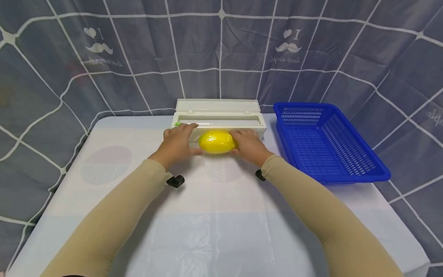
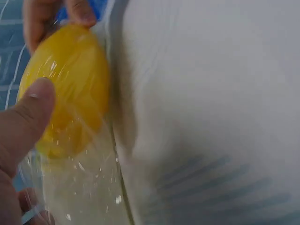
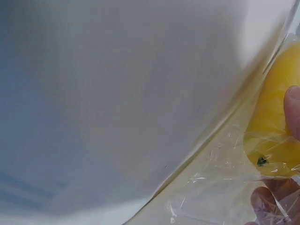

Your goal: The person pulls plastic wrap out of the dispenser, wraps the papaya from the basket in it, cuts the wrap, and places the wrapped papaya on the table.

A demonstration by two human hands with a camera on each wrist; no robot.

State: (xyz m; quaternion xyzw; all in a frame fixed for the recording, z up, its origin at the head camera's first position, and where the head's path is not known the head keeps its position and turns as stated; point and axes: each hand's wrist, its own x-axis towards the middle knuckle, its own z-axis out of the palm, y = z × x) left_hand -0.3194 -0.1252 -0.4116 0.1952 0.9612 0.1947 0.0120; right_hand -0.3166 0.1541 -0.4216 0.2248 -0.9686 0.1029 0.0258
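Observation:
A yellow, lemon-like fruit (image 1: 217, 142) lies under clear film (image 2: 86, 183), in front of a white film dispenser (image 1: 225, 120) with its lid raised. At the fruit's right end my right hand (image 1: 250, 146) grips it through the film, thumb at the near side. My left hand (image 1: 177, 144) is at the dispenser's left front, holding the film; in the left wrist view its thumb lies over the fruit (image 2: 70, 93), with fingertips behind the film. In the right wrist view, the wrinkled film (image 3: 211, 183) spreads around the fruit (image 3: 274, 117), which has a small green spot.
A blue perforated basket (image 1: 316, 144) stands on the right side of the table (image 1: 214, 231). A small green piece (image 1: 178, 124) is at the dispenser's left end. Grey gridded curtains (image 1: 197, 46) surround the table at the back and sides.

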